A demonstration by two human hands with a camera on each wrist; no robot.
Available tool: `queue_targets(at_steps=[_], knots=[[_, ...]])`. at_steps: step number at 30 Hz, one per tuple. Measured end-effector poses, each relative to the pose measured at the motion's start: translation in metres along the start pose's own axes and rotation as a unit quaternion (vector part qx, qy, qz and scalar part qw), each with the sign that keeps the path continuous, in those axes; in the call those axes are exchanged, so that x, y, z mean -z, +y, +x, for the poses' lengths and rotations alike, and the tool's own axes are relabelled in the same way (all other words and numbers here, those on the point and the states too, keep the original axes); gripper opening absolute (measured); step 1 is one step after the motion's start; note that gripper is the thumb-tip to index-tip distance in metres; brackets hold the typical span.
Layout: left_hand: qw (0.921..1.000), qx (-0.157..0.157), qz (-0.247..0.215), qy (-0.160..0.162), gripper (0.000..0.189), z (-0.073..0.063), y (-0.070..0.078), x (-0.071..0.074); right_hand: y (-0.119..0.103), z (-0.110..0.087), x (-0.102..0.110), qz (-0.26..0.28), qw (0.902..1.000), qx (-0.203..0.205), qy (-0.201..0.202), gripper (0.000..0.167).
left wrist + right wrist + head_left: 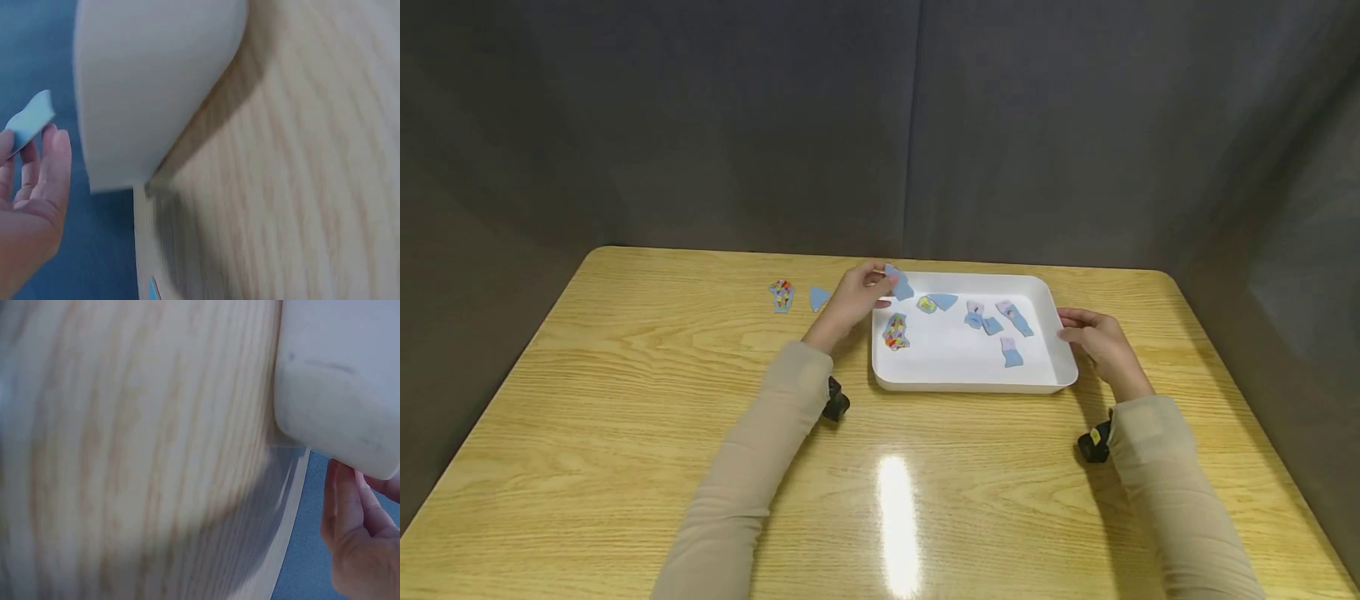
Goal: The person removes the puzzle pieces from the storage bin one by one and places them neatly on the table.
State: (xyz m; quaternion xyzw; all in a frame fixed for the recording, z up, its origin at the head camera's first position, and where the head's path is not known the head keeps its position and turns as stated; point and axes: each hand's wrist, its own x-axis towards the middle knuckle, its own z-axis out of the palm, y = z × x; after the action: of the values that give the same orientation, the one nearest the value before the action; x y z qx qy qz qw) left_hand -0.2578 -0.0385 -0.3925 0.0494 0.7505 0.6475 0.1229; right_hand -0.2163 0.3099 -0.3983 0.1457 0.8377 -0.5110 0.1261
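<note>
My left hand (852, 302) pinches a light-blue puzzle piece (902, 286) above the far left corner of a white tray (951, 362). In the left wrist view the piece (34, 117) sits between thumb and fingers, with a wavy edge. The right hand (1103, 346) grips the tray's right side, thumb at the rim and fingers along the outer wall. Inside the tray lie several flat puzzle pieces: a multicoloured one (896, 332) at the left, a yellow-patterned one (927, 305), a blue one (943, 301), and blue-and-lilac ones, including a piece (1011, 352) near the front right.
Left of the tray, a multicoloured piece (782, 297) and a blue piece (818, 298) lie on the wooden table (625, 400). Dark curtains (760, 133) stand behind the table's far edge. A black wrist camera (835, 401) hangs under the left sleeve, another (1094, 442) under the right.
</note>
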Motion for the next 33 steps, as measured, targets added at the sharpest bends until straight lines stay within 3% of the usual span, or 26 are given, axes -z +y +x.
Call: queue_targets(at_steps=[6,12,17,18,21,24,25,27,33], knots=[[0.9906,0.011,-0.117,0.07,0.036,-0.003,-0.003,0.033,0.0,-0.002,0.001,0.006,1.0,0.005,-0.001,0.055],[0.9792,0.007,-0.144,0.143,0.042,-0.008,-0.017,0.065,0.0,-0.002,0.0,0.009,0.9999,0.006,0.001,0.055],[0.9774,0.028,-0.114,0.176,0.046,-0.016,-0.023,0.088,-0.001,-0.003,-0.001,0.009,0.9999,0.008,0.0,0.055],[0.9756,0.016,-0.125,0.18,0.045,-0.015,-0.029,0.094,-0.002,-0.003,-0.001,0.008,0.9999,0.008,0.0,0.054],[0.9737,0.023,-0.103,0.202,0.045,-0.019,-0.031,0.104,-0.003,-0.004,-0.001,0.009,0.9999,0.011,0.001,0.054],[0.9712,0.035,-0.069,0.225,0.044,-0.022,-0.036,0.113,-0.003,-0.004,-0.001,0.008,0.9999,0.011,0.002,0.054],[0.9701,0.056,-0.042,0.233,0.046,-0.026,-0.032,0.114,-0.003,-0.004,-0.001,0.008,0.9999,0.011,0.003,0.054],[0.9678,0.068,-0.015,0.242,0.045,-0.028,-0.034,0.12,-0.003,-0.004,-0.001,0.008,0.9999,0.009,0.004,0.054],[0.9627,0.085,0.036,0.255,0.043,-0.033,-0.041,0.132,-0.002,-0.003,-0.001,0.008,0.9999,0.008,0.005,0.054]])
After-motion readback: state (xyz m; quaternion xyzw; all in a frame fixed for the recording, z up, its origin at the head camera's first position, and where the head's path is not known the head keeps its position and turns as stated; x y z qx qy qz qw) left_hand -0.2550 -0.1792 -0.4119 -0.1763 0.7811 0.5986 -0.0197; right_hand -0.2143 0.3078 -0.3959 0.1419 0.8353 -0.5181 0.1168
